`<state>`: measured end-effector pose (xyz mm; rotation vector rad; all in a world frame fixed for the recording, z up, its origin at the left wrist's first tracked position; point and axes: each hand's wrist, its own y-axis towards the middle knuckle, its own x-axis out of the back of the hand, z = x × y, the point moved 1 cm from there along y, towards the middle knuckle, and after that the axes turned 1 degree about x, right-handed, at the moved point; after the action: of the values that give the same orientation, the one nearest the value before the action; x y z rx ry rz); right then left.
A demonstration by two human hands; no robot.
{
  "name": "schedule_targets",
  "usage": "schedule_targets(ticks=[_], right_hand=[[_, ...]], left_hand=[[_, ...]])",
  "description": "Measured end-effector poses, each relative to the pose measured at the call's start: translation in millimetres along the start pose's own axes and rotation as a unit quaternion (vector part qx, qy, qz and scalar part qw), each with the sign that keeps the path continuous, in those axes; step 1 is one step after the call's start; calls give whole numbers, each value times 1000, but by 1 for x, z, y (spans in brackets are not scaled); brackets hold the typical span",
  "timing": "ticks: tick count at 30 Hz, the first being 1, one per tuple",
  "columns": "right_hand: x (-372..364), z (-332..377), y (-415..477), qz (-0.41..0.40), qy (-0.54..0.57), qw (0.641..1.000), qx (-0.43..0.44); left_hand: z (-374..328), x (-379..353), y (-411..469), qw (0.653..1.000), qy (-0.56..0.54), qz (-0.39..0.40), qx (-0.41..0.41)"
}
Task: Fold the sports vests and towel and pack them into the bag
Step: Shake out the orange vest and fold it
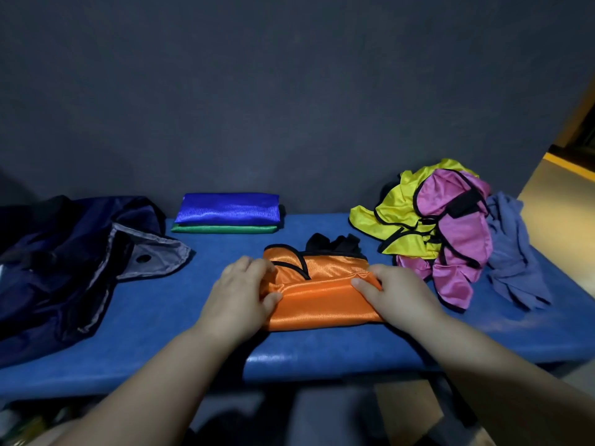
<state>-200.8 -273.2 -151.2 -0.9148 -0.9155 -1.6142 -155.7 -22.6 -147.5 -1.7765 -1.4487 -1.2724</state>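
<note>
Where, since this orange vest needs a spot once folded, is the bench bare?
Bare bench lies between the bag and the orange vest, in front of the folded blue-and-green stack, and at the back between that stack and the yellow vest. The right end is crowded: yellow vest, pink vest and towel heaped together.

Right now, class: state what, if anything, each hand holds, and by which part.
Both hands hold the folded orange vest: the left hand grips its left end, the right hand its right end.
</note>
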Motion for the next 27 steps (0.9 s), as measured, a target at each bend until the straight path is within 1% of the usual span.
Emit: schedule_targets(ticks=[3,5,7,8,10,12,14,16,18,20,23,27], right_hand=[[0,2,-5,0,-34,999,11],[0,4,-7,-1,-52,999,10],[1,6,-8,-12,-67,998,13],[2,9,-9,-22,-67,997,15],[3,12,-13,-59,-57,996,44],[1,16,-17,-99,-78,985,116],[-1,23,-22,-107,-99,968,203],[-7,29,-26,-28,-91,964,248],[-15,31,-30,77,-90,962,246],[-19,28,-32,142,-116,954,237],[-20,20,-33,169,-138,948,232],[-17,7,-32,185,-139,949,214]], left_hand=[[-1,-6,0,990,19,-64,-126],[-4,-8,-2,979,20,-57,-197],[-5,-12,-3,969,31,-22,-244],[-6,-13,-4,968,32,-5,-248],[-7,-14,-6,975,28,23,-219],[-9,-16,-9,979,27,50,-197],[-11,-19,-13,977,50,65,-195],[-10,-22,-15,975,69,64,-202],[-10,-23,-16,973,85,85,-199],[-7,-24,-16,968,92,125,-195],[-2,-22,-17,962,110,157,-195],[7,-19,-17,964,88,184,-172]])
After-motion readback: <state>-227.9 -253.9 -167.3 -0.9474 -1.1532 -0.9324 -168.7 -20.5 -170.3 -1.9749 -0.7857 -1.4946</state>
